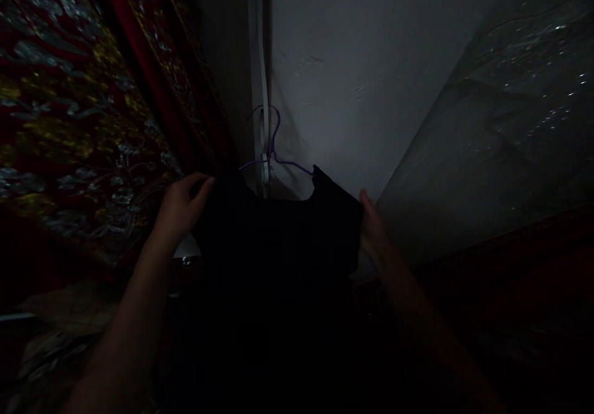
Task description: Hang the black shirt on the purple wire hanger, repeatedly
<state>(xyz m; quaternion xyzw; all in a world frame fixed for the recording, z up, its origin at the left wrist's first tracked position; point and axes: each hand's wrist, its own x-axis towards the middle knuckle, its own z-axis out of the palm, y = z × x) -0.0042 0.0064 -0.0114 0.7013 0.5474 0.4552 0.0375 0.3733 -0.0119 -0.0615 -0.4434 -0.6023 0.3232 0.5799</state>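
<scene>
A black garment hangs on a purple wire hanger, whose hook is caught on a white vertical strip on the wall. My left hand grips the garment's left shoulder with curled fingers. My right hand is at the garment's right shoulder edge, its thumb up against the fabric; its other fingers are hidden behind the cloth. The scene is very dim.
A red cloth with gold and silver embroidery hangs on the left. A white wall is straight ahead. A grey sheet-covered slanting surface rises on the right. Crumpled pale material lies at lower left.
</scene>
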